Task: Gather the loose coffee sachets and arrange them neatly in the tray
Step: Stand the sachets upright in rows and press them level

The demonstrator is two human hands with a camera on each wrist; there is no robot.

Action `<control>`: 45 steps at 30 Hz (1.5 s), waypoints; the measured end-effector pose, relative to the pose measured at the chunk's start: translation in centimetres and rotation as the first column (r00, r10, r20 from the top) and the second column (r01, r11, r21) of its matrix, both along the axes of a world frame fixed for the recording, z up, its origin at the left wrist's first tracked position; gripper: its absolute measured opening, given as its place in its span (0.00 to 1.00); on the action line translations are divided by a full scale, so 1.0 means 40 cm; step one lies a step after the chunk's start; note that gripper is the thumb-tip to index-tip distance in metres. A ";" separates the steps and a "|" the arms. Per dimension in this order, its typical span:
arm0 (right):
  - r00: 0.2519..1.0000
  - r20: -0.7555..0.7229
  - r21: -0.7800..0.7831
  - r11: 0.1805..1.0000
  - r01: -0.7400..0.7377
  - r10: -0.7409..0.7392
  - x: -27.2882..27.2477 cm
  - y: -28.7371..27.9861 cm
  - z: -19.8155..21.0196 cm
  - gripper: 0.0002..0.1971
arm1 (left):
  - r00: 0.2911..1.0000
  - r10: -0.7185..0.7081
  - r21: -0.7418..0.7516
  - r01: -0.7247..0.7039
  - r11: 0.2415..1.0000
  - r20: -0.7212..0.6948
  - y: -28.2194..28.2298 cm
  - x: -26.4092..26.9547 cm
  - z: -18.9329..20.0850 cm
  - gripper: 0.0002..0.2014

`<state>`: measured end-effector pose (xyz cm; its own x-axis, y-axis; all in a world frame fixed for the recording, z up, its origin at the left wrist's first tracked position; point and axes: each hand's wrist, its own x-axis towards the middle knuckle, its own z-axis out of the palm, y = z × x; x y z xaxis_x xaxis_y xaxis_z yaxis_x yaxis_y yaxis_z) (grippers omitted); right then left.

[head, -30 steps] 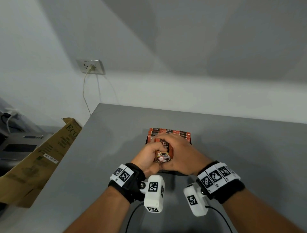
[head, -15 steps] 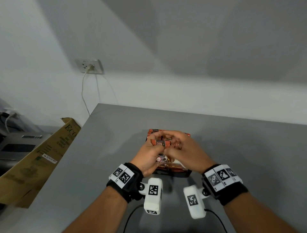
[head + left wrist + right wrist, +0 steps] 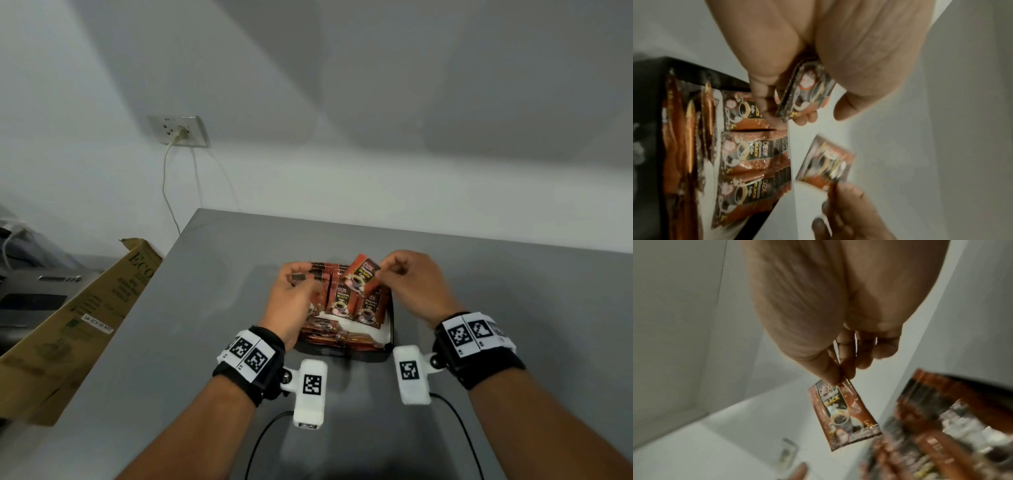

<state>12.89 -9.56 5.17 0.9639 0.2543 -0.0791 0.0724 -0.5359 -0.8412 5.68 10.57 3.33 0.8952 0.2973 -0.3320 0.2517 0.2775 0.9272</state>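
A black tray (image 3: 391, 337) on the grey table (image 3: 205, 308) holds rows of brown coffee sachets (image 3: 339, 303). Over its far right part my right hand (image 3: 400, 274) pinches one sachet (image 3: 361, 272) by its top edge, hanging tilted above the rows; the same sachet (image 3: 842, 413) shows in the right wrist view under my fingertips (image 3: 836, 378). My left hand (image 3: 298, 284) is over the tray's left side and grips a small bunch of sachets (image 3: 807, 91) between thumb and fingers. The tray's rows (image 3: 748, 155) lie below it, and its far-left part is hidden.
A cardboard box (image 3: 78, 318) leans against the table's left edge. A wall socket (image 3: 178, 132) with a plugged cable sits on the white wall behind. Cables (image 3: 263, 442) trail from the wrist cameras over the table's near part.
My hands, pressed together over the tray a second ago, have drawn apart. The right hand has lifted a single sachet away to the right; the left keeps the rest of the bunch.
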 end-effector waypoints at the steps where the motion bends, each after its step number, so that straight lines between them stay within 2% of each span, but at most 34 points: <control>1: 1.000 -0.002 -0.082 0.997 -0.013 0.012 0.004 -0.009 -0.017 0.06 | 1.000 0.025 -0.007 -0.025 1.000 -0.019 0.013 0.001 -0.004 0.18; 4: 0.993 -0.045 -0.324 0.939 -0.114 0.105 -0.001 -0.012 -0.078 0.05 | 0.998 0.015 0.001 -0.015 1.000 -0.061 0.030 -0.002 -0.008 0.21; 6: 0.988 -0.072 -0.395 0.905 -0.157 0.140 -0.003 -0.006 -0.115 0.05 | 0.996 -0.007 0.072 0.013 0.997 -0.086 0.029 -0.006 -0.018 0.22; 10: 0.995 -0.016 -0.461 0.882 -0.097 0.101 0.001 0.003 -0.148 0.06 | 0.994 -0.033 0.136 0.047 0.990 -0.103 0.023 -0.013 -0.033 0.23; 18: 0.971 0.147 -0.570 0.818 -0.072 0.188 0.000 0.008 -0.160 0.04 | 0.988 -0.110 0.256 0.134 0.957 -0.104 0.017 -0.028 -0.028 0.21; 20: 0.970 0.185 -0.545 0.838 -0.035 0.160 -0.003 0.003 -0.161 0.07 | 0.986 -0.138 0.248 0.158 0.956 -0.096 0.020 -0.031 -0.024 0.23; 23: 0.966 0.239 -0.363 0.932 -0.006 0.099 -0.019 0.017 -0.121 0.12 | 0.977 -0.192 0.249 0.209 0.946 -0.092 0.018 -0.032 -0.021 0.27; 25: 0.970 0.159 -0.230 0.962 -0.146 0.185 -0.040 0.051 -0.067 0.14 | 0.971 -0.225 0.265 0.237 0.935 -0.078 0.011 -0.025 -0.025 0.28; 27: 0.952 0.029 -0.113 0.947 -0.300 0.305 -0.060 0.089 -0.028 0.13 | 0.962 -0.268 0.280 0.272 0.920 -0.053 0.001 -0.019 -0.027 0.28; 28: 0.944 0.021 -0.097 0.940 -0.326 0.330 -0.060 0.102 -0.023 0.12 | 0.961 -0.273 0.294 0.274 0.916 -0.046 -0.002 -0.015 -0.028 0.28; 30: 0.953 0.067 -0.120 0.950 -0.287 0.296 -0.044 0.115 -0.024 0.11 | 0.974 -0.221 0.311 0.224 0.924 -0.045 0.004 -0.007 -0.031 0.25; 34: 0.977 0.089 -0.138 0.974 -0.179 0.192 0.000 0.126 -0.039 0.11 | 0.996 -0.052 0.305 0.073 0.950 -0.075 0.051 -0.004 -0.030 0.12; 36: 0.981 0.084 -0.180 0.971 -0.158 0.175 0.015 0.136 -0.059 0.11 | 0.998 -0.011 0.327 0.032 0.944 -0.067 0.077 -0.005 -0.036 0.11; 40: 0.980 0.054 -0.328 0.930 -0.165 0.193 0.032 0.154 -0.111 0.12 | 0.998 -0.018 0.395 0.041 0.918 -0.061 0.106 -0.003 -0.053 0.12; 45: 0.974 0.020 -0.453 0.871 -0.190 0.224 0.036 0.163 -0.154 0.11 | 0.993 -0.110 0.479 0.117 0.870 -0.043 0.120 0.021 -0.063 0.06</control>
<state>14.34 -3.06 -1.00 0.9003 0.4024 -0.1659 0.2726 -0.8184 -0.5058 6.54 15.38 0.79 0.9289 0.3195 -0.1872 0.2681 -0.2315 0.9352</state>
